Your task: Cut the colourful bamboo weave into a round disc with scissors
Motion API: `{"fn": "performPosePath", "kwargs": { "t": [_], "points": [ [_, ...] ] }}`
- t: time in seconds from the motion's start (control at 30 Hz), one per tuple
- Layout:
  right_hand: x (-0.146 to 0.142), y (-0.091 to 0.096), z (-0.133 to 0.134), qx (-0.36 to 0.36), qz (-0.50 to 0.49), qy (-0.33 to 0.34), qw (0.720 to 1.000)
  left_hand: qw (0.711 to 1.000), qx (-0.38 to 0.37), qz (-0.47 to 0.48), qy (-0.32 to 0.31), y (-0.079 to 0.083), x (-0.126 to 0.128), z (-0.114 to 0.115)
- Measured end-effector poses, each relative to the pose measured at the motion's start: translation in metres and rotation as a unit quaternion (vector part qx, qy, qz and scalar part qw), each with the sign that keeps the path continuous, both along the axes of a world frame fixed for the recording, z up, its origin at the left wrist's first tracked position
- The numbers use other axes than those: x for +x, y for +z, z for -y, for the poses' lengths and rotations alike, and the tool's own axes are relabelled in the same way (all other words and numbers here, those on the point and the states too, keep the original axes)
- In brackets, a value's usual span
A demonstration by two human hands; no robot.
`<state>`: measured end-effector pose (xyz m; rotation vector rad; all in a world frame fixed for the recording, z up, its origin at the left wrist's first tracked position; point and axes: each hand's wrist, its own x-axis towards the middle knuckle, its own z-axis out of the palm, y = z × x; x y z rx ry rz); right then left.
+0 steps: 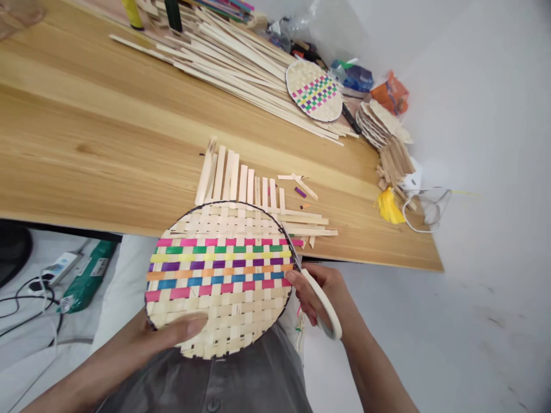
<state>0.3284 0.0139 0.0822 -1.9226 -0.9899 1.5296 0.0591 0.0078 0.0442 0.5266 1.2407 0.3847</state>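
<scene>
A woven bamboo disc [224, 307] with bands of pink, green, yellow, purple, orange and blue sits in front of me, a dark line marking its round outline. My left hand [178, 332] grips its lower left edge, thumb on top and the other fingers hidden beneath. Around the handle of white-handled scissors [322, 301] my right hand [321, 292] is closed. The blades lie along the disc's right edge, by the ends of the coloured strips. Uncut strip ends [228, 175] stick out past the outline at the top, and more [312, 218] at the upper right.
Small offcuts [300, 192] lie on the wooden table [107, 137]. Further back are long bamboo strips [241, 74], a finished woven fan [314, 90], stacked fans with handles [383, 129], a yellow tassel [390, 205] and an orange packet [391, 93]. A power strip [64, 267] and cables are at lower left.
</scene>
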Motion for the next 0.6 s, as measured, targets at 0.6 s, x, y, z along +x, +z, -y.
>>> {"fn": "performPosePath", "kwargs": {
  "t": [0.6],
  "points": [
    [0.0, 0.022, -0.002, 0.042, -0.001, 0.125, 0.991, 0.999, -0.029, -0.001, -0.03, 0.002, -0.013, 0.003]
  ]
}}
